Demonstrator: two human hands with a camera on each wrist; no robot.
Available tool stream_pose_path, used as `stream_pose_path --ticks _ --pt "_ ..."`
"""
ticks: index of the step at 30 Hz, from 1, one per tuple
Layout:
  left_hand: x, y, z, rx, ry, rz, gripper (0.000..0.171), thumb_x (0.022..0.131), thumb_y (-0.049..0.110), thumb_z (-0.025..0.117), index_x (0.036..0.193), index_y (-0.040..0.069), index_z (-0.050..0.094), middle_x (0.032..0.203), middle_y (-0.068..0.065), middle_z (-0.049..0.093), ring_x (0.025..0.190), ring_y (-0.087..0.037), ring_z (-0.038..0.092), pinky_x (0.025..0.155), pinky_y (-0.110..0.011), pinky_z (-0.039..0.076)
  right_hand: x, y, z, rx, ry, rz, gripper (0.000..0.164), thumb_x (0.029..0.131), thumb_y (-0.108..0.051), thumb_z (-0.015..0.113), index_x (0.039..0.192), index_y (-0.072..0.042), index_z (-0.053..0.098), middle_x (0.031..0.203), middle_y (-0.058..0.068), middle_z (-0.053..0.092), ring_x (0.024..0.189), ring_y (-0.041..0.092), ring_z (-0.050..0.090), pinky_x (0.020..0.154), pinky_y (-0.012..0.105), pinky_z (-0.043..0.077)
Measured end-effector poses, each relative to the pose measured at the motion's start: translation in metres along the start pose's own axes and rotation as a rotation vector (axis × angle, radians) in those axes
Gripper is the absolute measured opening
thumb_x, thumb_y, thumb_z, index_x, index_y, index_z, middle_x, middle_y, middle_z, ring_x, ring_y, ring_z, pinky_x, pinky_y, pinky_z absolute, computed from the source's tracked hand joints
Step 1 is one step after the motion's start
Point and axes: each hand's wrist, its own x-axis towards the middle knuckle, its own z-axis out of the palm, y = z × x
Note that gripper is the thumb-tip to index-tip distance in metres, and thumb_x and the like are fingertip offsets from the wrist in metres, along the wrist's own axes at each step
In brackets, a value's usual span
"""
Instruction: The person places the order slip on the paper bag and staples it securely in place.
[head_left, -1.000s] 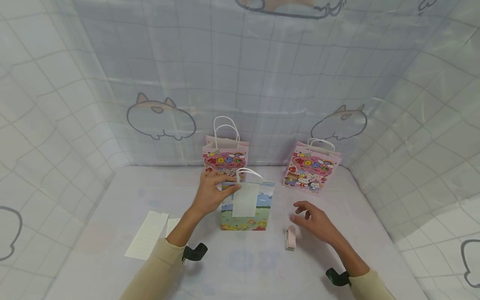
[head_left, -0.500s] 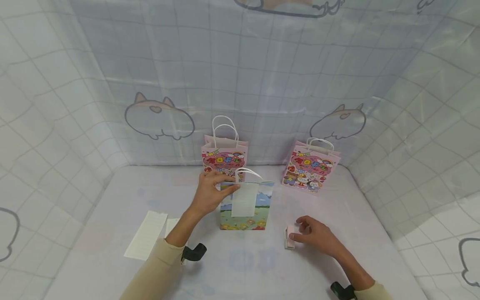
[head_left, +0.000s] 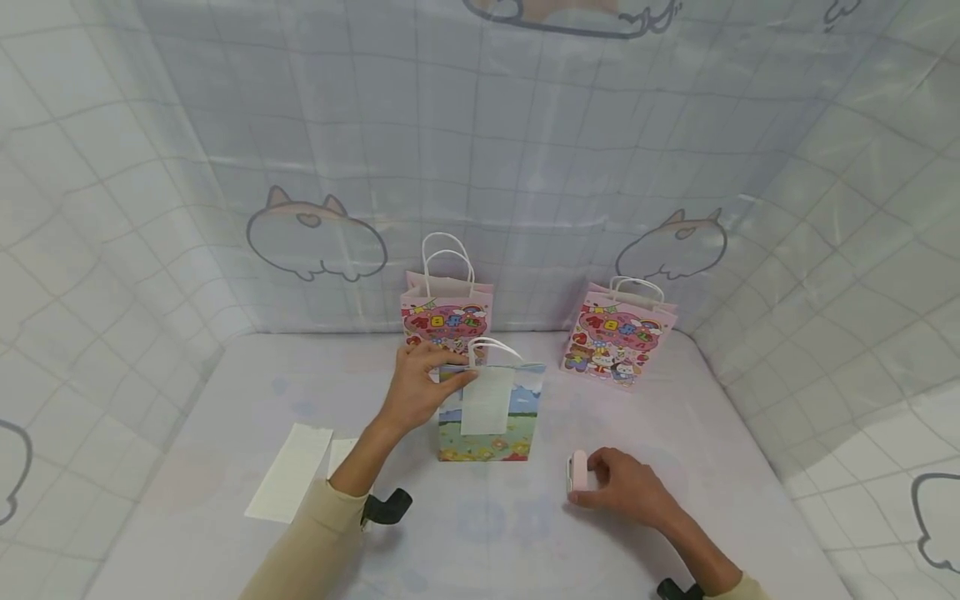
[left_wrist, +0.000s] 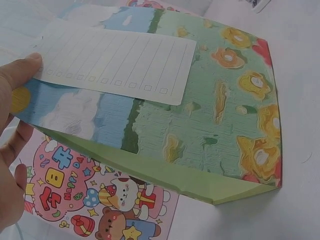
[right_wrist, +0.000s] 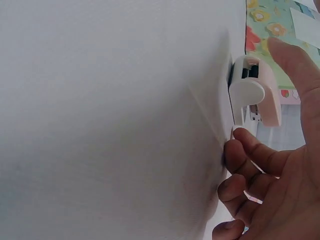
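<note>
My left hand pinches the top edge of a paper gift bag printed with blue sky and flowers. The thumb also presses a white lined slip with checkboxes against the bag's front. The bag stands upright with its white handles up. A small pink-and-white stapler sits on the table to the right of this bag. My right hand is around the stapler's right side, thumb near one end and fingertips near the other. In the right wrist view, the stapler lies between thumb and fingers, without a clear grip.
A pink cartoon gift bag stands behind the flowered bag, partly hidden. Another pink gift bag stands at the back right. White paper slips lie on the left of the table, one partly behind the left forearm. Grid-patterned sheets enclose the table.
My right hand has come down and toward the stapler, its thumb and fingers now around it. The stapler has stayed about in place. My left hand keeps its pinch on the flowered bag.
</note>
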Motion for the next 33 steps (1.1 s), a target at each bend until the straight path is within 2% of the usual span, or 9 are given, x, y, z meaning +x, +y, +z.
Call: stream_pose_path --ticks 8,15,20,25,27,33 --pt "-0.001 0.001 0.000 -0.011 -0.005 -0.012 0.021 0.080 0.025 0.086 0.098 0.016 0.080 0.090 0.004 0.071 0.091 -0.016 0.053 0.096 -0.054 0.023 -0.002 0.004 0.001 0.002 0.012 -0.078 0.063 0.069 -0.057 0.087 0.111 -0.015 0.065 0.090 -0.003 0.057 0.082 0.014 0.049 0.070 0.033 0.043" --pt "-0.001 -0.001 0.002 0.009 -0.001 -0.012 0.021 0.080 0.025 0.086 0.098 0.015 0.080 0.090 0.004 0.071 0.093 -0.017 0.054 0.095 -0.053 0.024 -0.002 0.006 0.002 0.043 -0.008 -0.085 0.058 0.075 -0.048 0.086 0.114 -0.012 0.063 0.094 -0.003 0.057 0.084 0.014 0.050 0.071 0.034 0.043" --pt "-0.001 0.000 0.001 0.010 -0.004 -0.024 0.021 0.081 0.026 0.085 0.098 0.015 0.080 0.090 0.003 0.070 0.094 -0.017 0.054 0.096 -0.053 0.025 -0.002 0.007 -0.002 0.014 -0.013 -0.075 0.058 0.076 -0.043 0.086 0.120 -0.012 0.063 0.098 -0.004 0.058 0.088 0.014 0.051 0.076 0.035 0.046" --pt "-0.001 0.000 0.000 0.003 -0.009 -0.038 0.021 0.082 0.027 0.085 0.098 0.015 0.080 0.089 0.003 0.069 0.093 -0.017 0.053 0.097 -0.052 0.025 -0.002 0.009 -0.004 0.012 -0.003 -0.081 0.053 0.077 -0.036 0.085 0.120 -0.014 0.063 0.097 -0.004 0.059 0.086 0.014 0.052 0.074 0.034 0.046" --pt "-0.001 -0.001 0.000 0.000 -0.009 -0.041 0.020 0.082 0.027 0.085 0.098 0.015 0.081 0.089 0.004 0.069 0.093 -0.016 0.053 0.096 -0.051 0.025 -0.002 0.009 -0.002 0.022 0.007 -0.076 0.056 0.077 -0.039 0.086 0.121 -0.015 0.063 0.098 -0.004 0.060 0.085 0.013 0.052 0.074 0.033 0.046" --pt "-0.001 -0.001 0.000 -0.005 -0.001 -0.029 0.020 0.081 0.026 0.086 0.097 0.015 0.080 0.089 0.004 0.070 0.092 -0.016 0.053 0.094 -0.050 0.025 0.002 0.003 0.007 -0.013 0.058 -0.020 0.075 0.070 -0.061 0.084 0.123 -0.012 0.063 0.098 -0.003 0.063 0.082 0.014 0.054 0.072 0.035 0.048"
